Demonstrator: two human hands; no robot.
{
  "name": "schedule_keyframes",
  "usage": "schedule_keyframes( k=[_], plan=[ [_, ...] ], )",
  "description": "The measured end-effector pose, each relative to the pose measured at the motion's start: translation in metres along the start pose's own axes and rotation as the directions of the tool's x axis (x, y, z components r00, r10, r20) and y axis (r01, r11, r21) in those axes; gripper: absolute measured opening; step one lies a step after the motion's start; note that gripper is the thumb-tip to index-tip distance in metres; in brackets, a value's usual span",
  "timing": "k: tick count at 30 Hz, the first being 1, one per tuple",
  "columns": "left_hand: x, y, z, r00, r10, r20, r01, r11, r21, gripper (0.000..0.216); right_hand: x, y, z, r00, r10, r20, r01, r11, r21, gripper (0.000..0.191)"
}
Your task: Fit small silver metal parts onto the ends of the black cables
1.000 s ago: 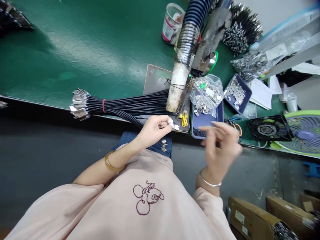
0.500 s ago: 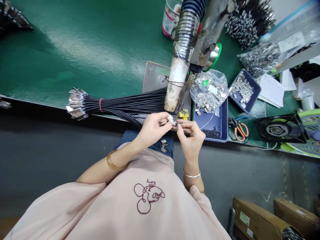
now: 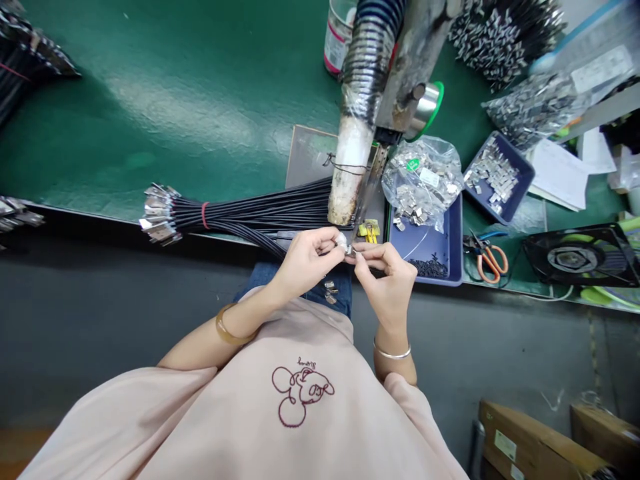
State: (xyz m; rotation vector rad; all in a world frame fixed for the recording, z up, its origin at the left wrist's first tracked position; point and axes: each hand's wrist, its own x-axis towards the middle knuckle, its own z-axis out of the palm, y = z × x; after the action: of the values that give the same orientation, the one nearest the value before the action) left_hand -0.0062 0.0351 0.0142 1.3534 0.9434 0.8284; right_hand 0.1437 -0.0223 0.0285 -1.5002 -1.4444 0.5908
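My left hand [image 3: 309,261] is closed in a pinch on a small silver metal connector [image 3: 349,250], and a white wrap covers one of its fingertips. Right beside it, my right hand [image 3: 387,277] pinches a thin wire close to that connector; part of the wire [image 3: 416,245] shows over the blue tray. Both hands meet at the bench edge, just below a soldering iron-like metal rod [image 3: 369,193] and a taped white nozzle [image 3: 345,190]. To the left lies a bundle of black cables [image 3: 260,208] with silver ends, tied by a red band. Fingers partly hide the connector.
A blue tray [image 3: 454,250] carries a bag of metal parts [image 3: 425,177] and small black pieces. Further right are a smaller tray [image 3: 523,177], orange-handled pliers [image 3: 493,263] and a black fan [image 3: 575,257]. Loose metal pieces [image 3: 330,292] lie on my lap.
The view has shifted slightly, so most bench items appear further right. Both hands keep their pinch by the connector. Less of the thin wire's curve shows over the tray.
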Motion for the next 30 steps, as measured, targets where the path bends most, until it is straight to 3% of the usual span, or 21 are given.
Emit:
schedule_keyframes(
  k=[7,10,12,14,17,20,23,24,26,28,30],
  plan=[
    [-0.003,0.001,0.000,1.000,0.012,0.021,-0.013,0.999,0.053,0.014,-0.007,-0.002,-0.004,0.996,-0.094,0.001,0.093,0.986,-0.141,0.007],
    [-0.013,0.006,-0.006,0.994,0.038,0.098,-0.050,0.990,0.129,0.014,-0.018,-0.008,-0.019,0.960,-0.234,-0.156,0.184,0.942,-0.281,0.005],
    [-0.021,0.008,-0.014,0.970,0.062,0.234,-0.117,0.966,0.231,0.015,-0.022,-0.015,-0.034,0.915,-0.298,-0.273,0.201,0.922,-0.331,0.012],
    [-0.030,0.007,-0.024,0.915,0.071,0.396,-0.219,0.914,0.342,0.016,-0.021,-0.018,-0.051,0.938,-0.211,-0.274,0.109,0.932,-0.346,0.022],
    [-0.040,0.000,-0.036,0.847,0.061,0.528,-0.330,0.839,0.433,0.020,-0.006,-0.007,-0.071,0.992,0.030,-0.119,-0.082,0.884,-0.461,0.017],
    [-0.040,-0.006,-0.041,0.857,0.116,0.502,-0.345,0.853,0.391,0.016,0.018,0.021,-0.075,0.990,0.096,-0.099,-0.136,0.790,-0.598,0.013],
    [-0.028,-0.007,-0.038,0.911,0.236,0.339,-0.351,0.876,0.330,0.013,0.044,0.046,-0.067,0.989,0.051,-0.141,-0.135,0.708,-0.693,0.016],
    [-0.022,-0.006,-0.036,0.915,0.291,0.279,-0.380,0.854,0.356,0.015,0.051,0.051,-0.063,0.992,0.047,-0.117,-0.116,0.699,-0.706,0.015],
    [-0.007,-0.006,-0.031,0.886,0.412,0.212,-0.459,0.714,0.529,0.017,0.061,0.056,-0.057,0.996,0.061,-0.067,-0.090,0.689,-0.719,0.013],
    [0.006,-0.008,-0.025,0.868,0.418,0.269,-0.477,0.550,0.685,0.018,0.066,0.056,-0.055,0.995,0.099,-0.016,-0.080,0.694,-0.715,0.012],
    [0.015,-0.010,-0.019,0.862,0.385,0.331,-0.489,0.458,0.742,0.019,0.066,0.054,-0.057,0.989,0.140,0.038,-0.073,0.711,-0.699,0.012]
  ],
)
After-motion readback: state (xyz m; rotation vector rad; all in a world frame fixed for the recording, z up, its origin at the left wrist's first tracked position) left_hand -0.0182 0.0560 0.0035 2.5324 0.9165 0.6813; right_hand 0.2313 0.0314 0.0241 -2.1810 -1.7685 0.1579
